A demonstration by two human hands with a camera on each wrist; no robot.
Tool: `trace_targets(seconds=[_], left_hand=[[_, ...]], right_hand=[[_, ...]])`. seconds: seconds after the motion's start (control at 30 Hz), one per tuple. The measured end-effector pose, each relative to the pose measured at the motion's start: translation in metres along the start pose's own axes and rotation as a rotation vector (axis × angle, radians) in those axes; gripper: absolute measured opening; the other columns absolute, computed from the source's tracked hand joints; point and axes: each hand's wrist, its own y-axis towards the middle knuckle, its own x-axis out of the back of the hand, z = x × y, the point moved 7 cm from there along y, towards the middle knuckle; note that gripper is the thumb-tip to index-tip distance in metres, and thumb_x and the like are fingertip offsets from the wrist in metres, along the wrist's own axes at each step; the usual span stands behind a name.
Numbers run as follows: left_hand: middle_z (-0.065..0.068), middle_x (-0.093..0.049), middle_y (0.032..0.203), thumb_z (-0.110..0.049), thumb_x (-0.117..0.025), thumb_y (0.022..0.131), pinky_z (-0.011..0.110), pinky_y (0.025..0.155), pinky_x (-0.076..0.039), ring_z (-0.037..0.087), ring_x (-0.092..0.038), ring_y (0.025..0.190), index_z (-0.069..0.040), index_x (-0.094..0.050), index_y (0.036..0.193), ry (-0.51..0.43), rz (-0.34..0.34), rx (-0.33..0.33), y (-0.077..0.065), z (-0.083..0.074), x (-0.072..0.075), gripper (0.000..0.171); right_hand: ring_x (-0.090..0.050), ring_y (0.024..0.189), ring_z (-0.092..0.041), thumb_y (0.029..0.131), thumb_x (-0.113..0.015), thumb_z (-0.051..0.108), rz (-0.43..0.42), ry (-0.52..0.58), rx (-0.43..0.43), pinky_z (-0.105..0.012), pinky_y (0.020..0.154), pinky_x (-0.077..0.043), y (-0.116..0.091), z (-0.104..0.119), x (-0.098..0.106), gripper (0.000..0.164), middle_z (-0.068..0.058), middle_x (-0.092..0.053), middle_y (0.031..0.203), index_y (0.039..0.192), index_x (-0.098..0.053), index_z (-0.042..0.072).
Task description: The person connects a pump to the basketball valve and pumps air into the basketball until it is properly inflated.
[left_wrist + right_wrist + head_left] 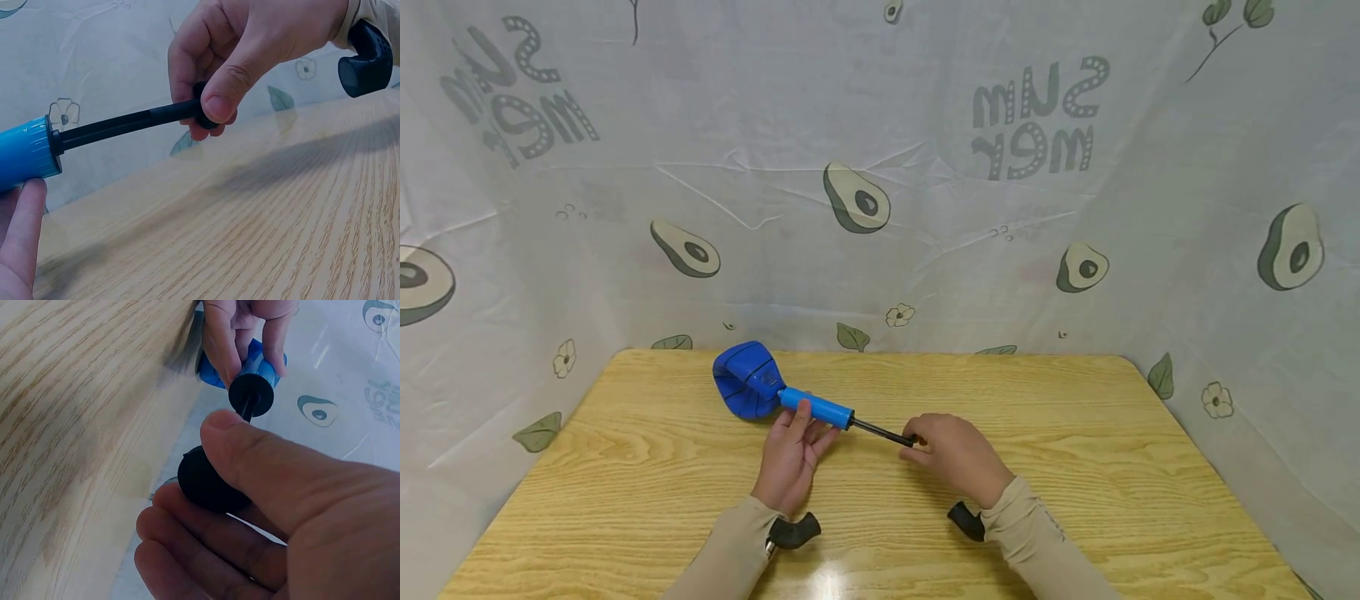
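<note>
A blue hand pump (823,409) lies slantwise above the table, its black rod (880,431) drawn out to the right. My left hand (790,462) holds the blue barrel, thumb on the near side and fingers beneath. At the barrel's left end sits a limp, caved-in blue ball (751,379) with dark lines; the joint between them is too small to make out. My right hand (958,454) pinches the round black handle (209,481) at the rod's end between thumb and fingers. In the left wrist view the pump's barrel (25,153) shows only its rod end.
The wood-grain table (1075,417) spreads beneath both hands. A pale curtain (760,208) printed with avocados and leaves hangs behind it and at both sides. Black curved pieces sit at the left wrist (796,531) and the right wrist (966,522).
</note>
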Motion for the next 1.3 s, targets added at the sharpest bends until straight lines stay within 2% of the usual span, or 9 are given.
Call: trace_targets(seconds=[0.17,0.37,0.6,0.77,0.93,1.17,1.3], left_hand=[[0.002,-0.065,0.11,-0.031,-0.051,0.109,0.039,0.102,-0.057,0.016,-0.068,0.111,-0.009,-0.049,0.122,0.008,0.0,0.006,-0.001,0.001,-0.001,0.026],[0.001,-0.065,0.105,-0.03,-0.051,0.11,0.039,0.102,-0.058,0.016,-0.069,0.108,-0.008,-0.049,0.122,0.023,0.017,0.032,-0.003,0.005,-0.008,0.025],[0.002,-0.065,0.109,-0.029,-0.05,0.111,0.038,0.102,-0.057,0.017,-0.07,0.108,-0.006,-0.046,0.126,0.045,0.061,0.077,-0.01,0.015,-0.018,0.028],[0.004,-0.063,0.114,-0.029,-0.049,0.111,0.039,0.103,-0.057,0.018,-0.068,0.11,-0.003,-0.043,0.135,0.062,0.094,0.099,-0.015,0.021,-0.024,0.036],[0.006,-0.059,0.12,-0.026,-0.045,0.113,0.038,0.104,-0.056,0.017,-0.067,0.112,0.002,-0.031,0.15,0.086,0.127,0.128,-0.018,0.026,-0.028,0.049],[0.006,-0.057,0.12,-0.028,-0.046,0.113,0.038,0.103,-0.056,0.017,-0.065,0.113,0.002,-0.028,0.151,0.088,0.138,0.11,-0.018,0.026,-0.027,0.052],[0.004,-0.059,0.117,-0.028,-0.046,0.112,0.039,0.101,-0.058,0.018,-0.066,0.111,-0.004,-0.037,0.143,0.065,0.13,0.09,-0.017,0.024,-0.026,0.04]], right_hand=[[-0.068,0.077,-0.015,0.091,-0.082,0.027,-0.003,-0.005,0.023,-0.029,0.065,-0.058,0.0,0.004,0.001,0.018,-0.001,-0.074,0.091,0.099,-0.077,0.012],[-0.067,0.075,-0.011,0.089,-0.083,0.027,-0.017,0.001,0.068,-0.026,0.063,-0.056,0.001,0.011,0.003,0.018,0.0,-0.073,0.087,0.095,-0.077,0.012],[-0.063,0.071,-0.007,0.088,-0.084,0.027,-0.026,0.01,0.093,-0.023,0.06,-0.054,0.002,0.015,0.002,0.017,0.003,-0.071,0.082,0.091,-0.075,0.014],[-0.059,0.069,-0.003,0.088,-0.085,0.027,-0.038,0.018,0.108,-0.021,0.059,-0.052,0.003,0.018,0.001,0.017,0.004,-0.07,0.081,0.091,-0.075,0.013],[-0.056,0.067,-0.001,0.088,-0.085,0.027,-0.039,0.024,0.113,-0.019,0.058,-0.05,0.004,0.019,0.0,0.018,0.004,-0.069,0.08,0.09,-0.075,0.011],[-0.063,0.072,-0.006,0.09,-0.083,0.026,-0.041,0.022,0.092,-0.022,0.062,-0.055,0.004,0.018,0.0,0.018,0.0,-0.072,0.085,0.094,-0.076,0.01],[-0.066,0.076,-0.01,0.091,-0.082,0.026,-0.038,0.029,0.076,-0.026,0.065,-0.057,0.004,0.017,0.0,0.018,-0.001,-0.073,0.088,0.098,-0.076,0.01]])
